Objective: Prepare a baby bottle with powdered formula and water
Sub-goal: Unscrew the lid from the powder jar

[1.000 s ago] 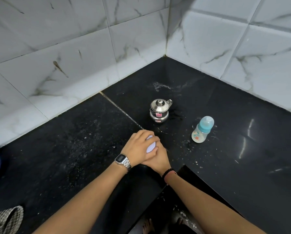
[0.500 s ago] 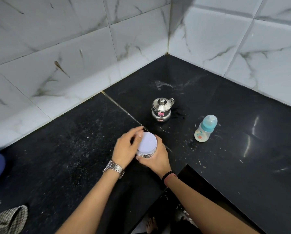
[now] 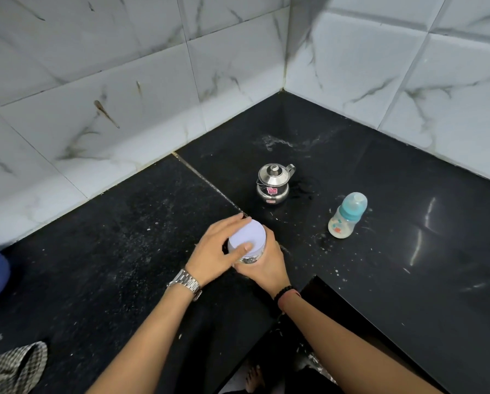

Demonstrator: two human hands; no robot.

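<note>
The black worktop [image 3: 408, 251] fills a tiled corner. At centre, the left hand [image 3: 212, 260] curls over the white lid [image 3: 248, 236] of a small clear jar [image 3: 249, 258], thumb on top, while the right hand [image 3: 266, 265] wraps the jar's body; its contents are mostly hidden, perhaps powder. At 1 o'clock from the jar stands a steel pot [image 3: 272, 184] with its lid on. At 3 o'clock, well apart, the baby bottle [image 3: 347, 215] stands capped in blue.
</note>
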